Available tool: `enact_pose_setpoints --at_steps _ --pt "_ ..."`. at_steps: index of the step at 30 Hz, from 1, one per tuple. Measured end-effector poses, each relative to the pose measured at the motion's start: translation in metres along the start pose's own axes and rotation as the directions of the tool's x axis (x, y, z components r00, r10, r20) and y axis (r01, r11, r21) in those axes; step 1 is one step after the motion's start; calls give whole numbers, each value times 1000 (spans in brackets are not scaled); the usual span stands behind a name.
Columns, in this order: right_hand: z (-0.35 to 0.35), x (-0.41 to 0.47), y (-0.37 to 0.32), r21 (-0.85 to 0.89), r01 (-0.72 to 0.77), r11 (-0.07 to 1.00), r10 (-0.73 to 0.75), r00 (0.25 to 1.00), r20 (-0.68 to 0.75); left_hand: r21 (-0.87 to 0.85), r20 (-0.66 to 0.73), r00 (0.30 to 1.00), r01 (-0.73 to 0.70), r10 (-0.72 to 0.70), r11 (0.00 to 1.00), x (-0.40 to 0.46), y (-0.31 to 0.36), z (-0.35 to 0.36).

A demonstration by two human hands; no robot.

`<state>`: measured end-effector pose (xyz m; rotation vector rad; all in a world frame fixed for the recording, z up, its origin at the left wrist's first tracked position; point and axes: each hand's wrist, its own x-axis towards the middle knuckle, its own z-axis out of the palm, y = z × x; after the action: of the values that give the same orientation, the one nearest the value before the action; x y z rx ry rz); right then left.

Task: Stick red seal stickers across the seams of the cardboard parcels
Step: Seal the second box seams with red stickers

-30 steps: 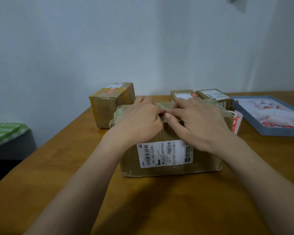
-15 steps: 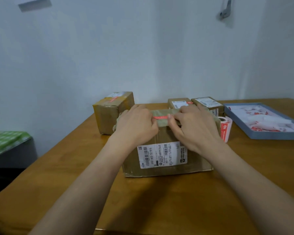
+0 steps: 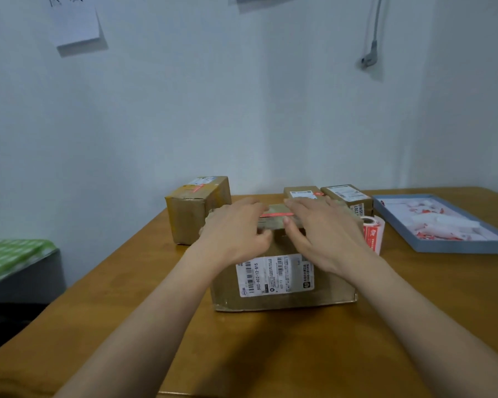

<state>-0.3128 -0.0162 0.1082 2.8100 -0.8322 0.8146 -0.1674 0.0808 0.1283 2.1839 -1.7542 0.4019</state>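
A brown wooden table [image 3: 127, 326] is carrying four brown cardboard parcels: a large near one [image 3: 282, 282], a far-left one [image 3: 196, 211], and two small far ones [image 3: 301, 193] [image 3: 348, 195]. A red-and-white sticker roll [image 3: 373, 234] and a flat blue tray [image 3: 454, 247] are lying at the right.

The large brown cardboard parcel [image 3: 282, 282] is blocking the middle of the wooden table [image 3: 270, 354], with its near half lying open. A taller taped carton [image 3: 197, 209] is crowding the left, a red-printed sticker roll [image 3: 373, 232] and blue shallow tray [image 3: 443, 245] the right.

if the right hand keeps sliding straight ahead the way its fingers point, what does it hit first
Probably the small parcel just behind the big parcel; the right hand points at it, though depth is unclear.
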Motion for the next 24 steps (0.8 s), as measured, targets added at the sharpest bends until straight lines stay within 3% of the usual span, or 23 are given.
enact_pose_setpoints --at_steps 5,11,16,18,21,24 --pt "6 0 -5 10 59 998 -60 984 167 -122 259 966 34 -1 992 -2 11 1" --pt "-4 7 -6 -11 36 999 -33 979 200 -44 258 966 31 -18 999 4 13 -7" --pt "-8 8 1 1 40 999 -39 974 223 -112 335 942 63 -22 992 6 3 -3" --pt "-6 2 13 4 25 1000 -25 995 95 -56 255 967 44 -29 997 0 -6 -4" --pt "0 -20 32 155 -70 985 91 987 -135 -113 -21 990 137 -140 984 -20 -23 1" --pt "14 -39 49 460 -204 864 301 942 -149 -261 -289 873 324 -394 909 -40 -37 16"
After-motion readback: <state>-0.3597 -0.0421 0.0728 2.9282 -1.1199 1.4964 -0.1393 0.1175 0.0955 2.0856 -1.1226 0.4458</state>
